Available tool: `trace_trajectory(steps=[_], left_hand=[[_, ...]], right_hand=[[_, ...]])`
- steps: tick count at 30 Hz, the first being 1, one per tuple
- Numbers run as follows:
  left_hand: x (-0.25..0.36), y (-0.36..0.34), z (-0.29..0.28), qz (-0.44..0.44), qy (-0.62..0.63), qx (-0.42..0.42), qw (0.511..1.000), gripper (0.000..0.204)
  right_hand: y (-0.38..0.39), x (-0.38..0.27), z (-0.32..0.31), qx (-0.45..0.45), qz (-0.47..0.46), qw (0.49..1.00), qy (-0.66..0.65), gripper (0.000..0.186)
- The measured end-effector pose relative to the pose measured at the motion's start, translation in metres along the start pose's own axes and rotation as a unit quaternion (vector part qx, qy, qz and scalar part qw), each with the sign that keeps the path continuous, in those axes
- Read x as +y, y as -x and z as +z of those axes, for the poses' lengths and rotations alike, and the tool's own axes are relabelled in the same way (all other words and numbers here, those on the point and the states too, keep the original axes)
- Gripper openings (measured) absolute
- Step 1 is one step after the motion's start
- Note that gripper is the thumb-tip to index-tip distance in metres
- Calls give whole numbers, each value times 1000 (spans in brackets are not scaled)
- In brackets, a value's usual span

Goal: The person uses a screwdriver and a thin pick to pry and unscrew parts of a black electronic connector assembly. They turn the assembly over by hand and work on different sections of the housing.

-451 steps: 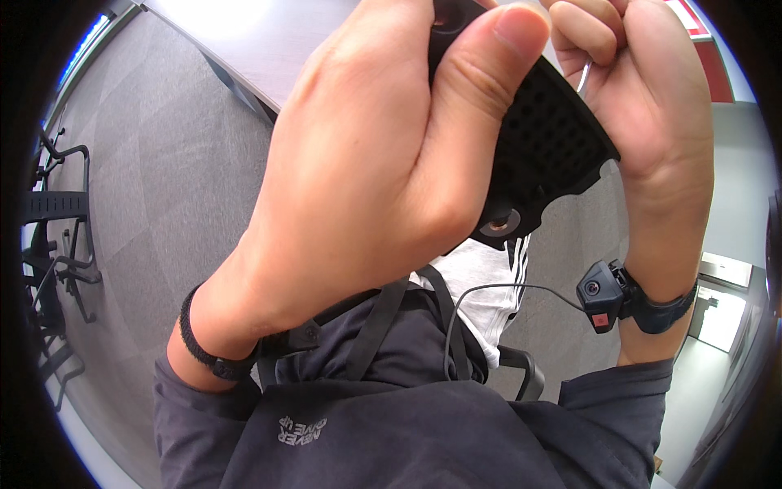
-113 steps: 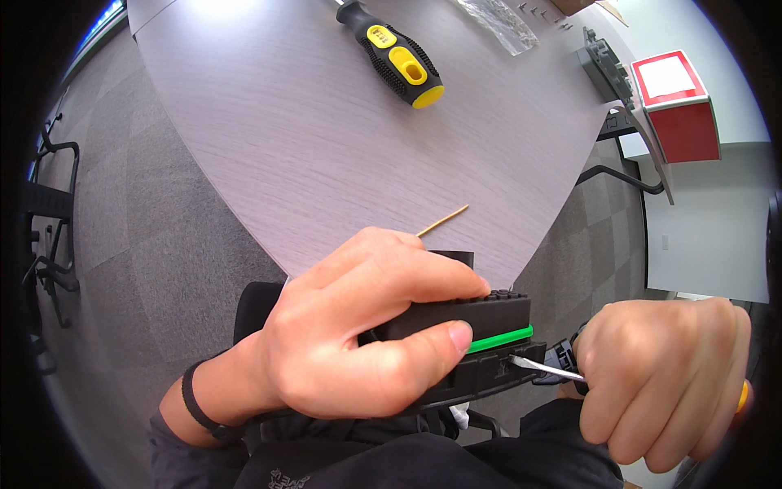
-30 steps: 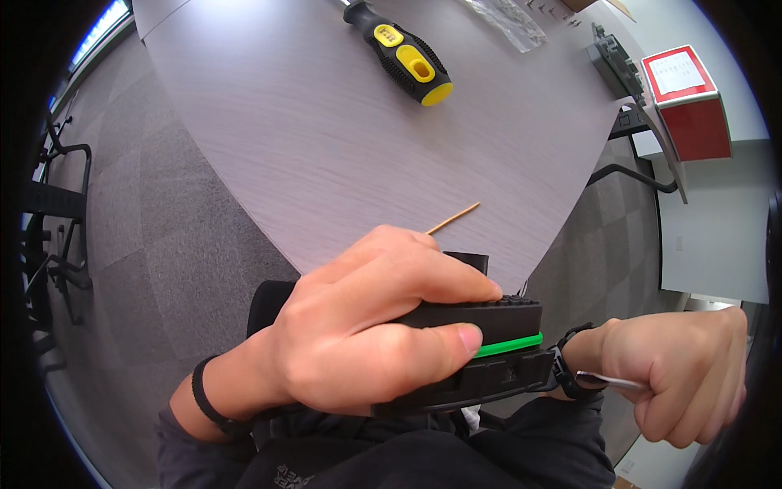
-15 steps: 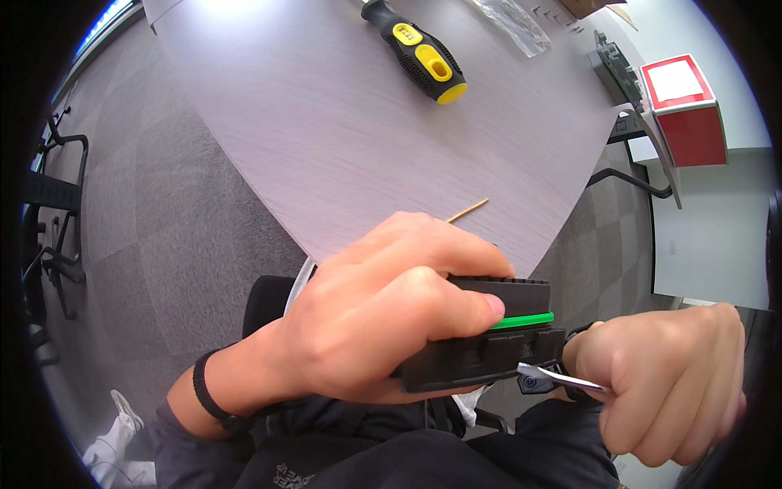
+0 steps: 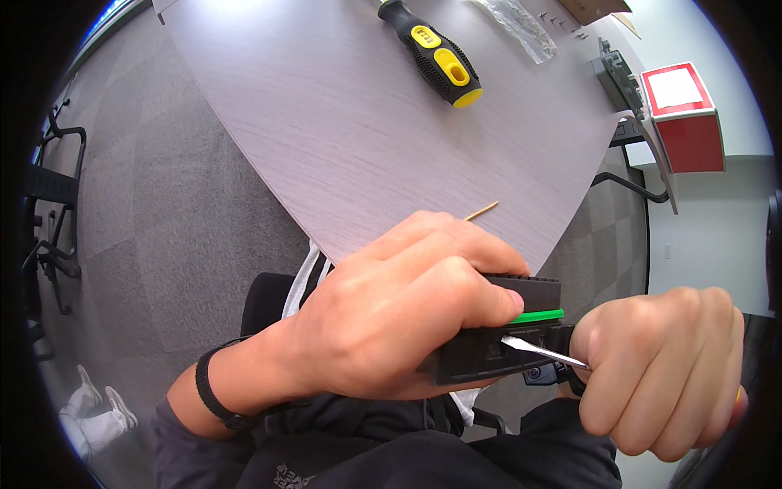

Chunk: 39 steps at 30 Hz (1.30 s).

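My left hand (image 5: pixel 399 301) is wrapped round a black box-shaped plastic part (image 5: pixel 468 357) with a ridged top edge and a bright green strip (image 5: pixel 542 315) along its side. Its thumb presses on the part beside the strip. In a closed fist, my right hand (image 5: pixel 664 371) grips a flat-blade screwdriver (image 5: pixel 546 352) whose handle is mostly hidden by the fingers. The silver blade points left, its flat tip at a recess in the part's near side; whether it touches there I cannot tell. The part is held off the table, near its front corner.
On the table (image 5: pixel 350 122) lie a black-and-yellow screwdriver (image 5: pixel 436 61), a thin wooden stick (image 5: pixel 482 211), a clear plastic bag (image 5: pixel 521 31) and several screws (image 5: pixel 562 23). A grey housing (image 5: pixel 615 77) and a red-and-white box (image 5: pixel 688 134) stand at the right. Chairs (image 5: pixel 57 187) are far left.
The screwdriver's blade has moved left and up to another spot on the part's side, with my right hand following. My left hand and the part have shifted slightly right.
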State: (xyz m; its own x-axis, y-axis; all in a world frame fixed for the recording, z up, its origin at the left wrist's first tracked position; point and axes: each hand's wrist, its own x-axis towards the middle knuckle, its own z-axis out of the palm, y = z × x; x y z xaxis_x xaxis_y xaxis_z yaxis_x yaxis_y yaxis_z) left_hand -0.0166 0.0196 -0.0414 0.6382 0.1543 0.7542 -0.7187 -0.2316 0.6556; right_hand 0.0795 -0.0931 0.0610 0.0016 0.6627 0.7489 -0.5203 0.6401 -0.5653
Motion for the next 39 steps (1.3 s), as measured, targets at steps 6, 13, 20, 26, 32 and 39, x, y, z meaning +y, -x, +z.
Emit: trace_trajectory(steps=[6,13,20,26,32,39], left_hand=[[-2,1,-1,3,-1,1,1000,53],[-2,0,-1,8,-6,-3,1000,52],[-2,-2,1,15,1,2,1000,51],[0,1,1,20,-8,2,1000,46],[1,-1,0,10,-1,2,1000,45],[0,-1,-1,12,5,-7,1000,45]], right_hand=[[0,-1,-2,-5,12,1000,-13,36],[-1,-8,-5,11,45,999,-18,36],[-3,-8,-13,-21,72,996,-51,45],[4,-2,-15,-56,34,995,-71,45],[6,0,-15,-82,10,995,-50,42],[7,6,-14,-112,-19,993,-38,38]])
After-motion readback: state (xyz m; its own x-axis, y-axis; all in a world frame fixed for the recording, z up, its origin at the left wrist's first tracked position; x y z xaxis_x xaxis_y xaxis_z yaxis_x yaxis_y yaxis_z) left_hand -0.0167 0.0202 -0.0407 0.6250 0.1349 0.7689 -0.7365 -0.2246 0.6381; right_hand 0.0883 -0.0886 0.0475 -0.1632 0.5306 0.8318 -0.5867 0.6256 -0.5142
